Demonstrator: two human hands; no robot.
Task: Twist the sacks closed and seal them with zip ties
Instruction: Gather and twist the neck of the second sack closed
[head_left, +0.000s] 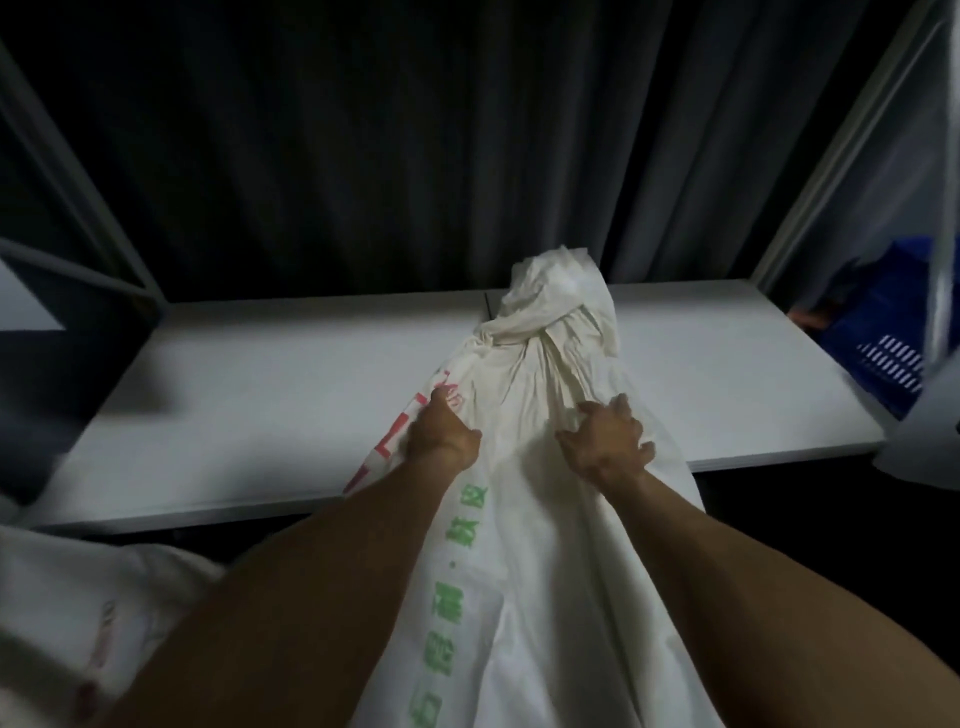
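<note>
Across the white tabletop (249, 395) lies a white woven sack printed in green and red (524, 467), its long axis running away from the person to a bunched, twisted neck (540, 322). Left hand (441, 434) and right hand (605, 441) clutch its cloth just short of the neck, the right nearer. No zip tie shows. A blue slotted crate (883, 353) stands far right, contents unclear.

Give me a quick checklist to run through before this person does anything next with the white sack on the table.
1. Both hands on the sack: ok; left hand and right hand each have a grip on its cloth.
2. Neck gathered: ok, bunched tight below the loose top.
3. Zip tie around neck: cannot tell; none is visible.
4. Sack supported: ok, its upper part lies on the white table.
5. Spare zip ties in reach: cannot tell; none in view.
</note>
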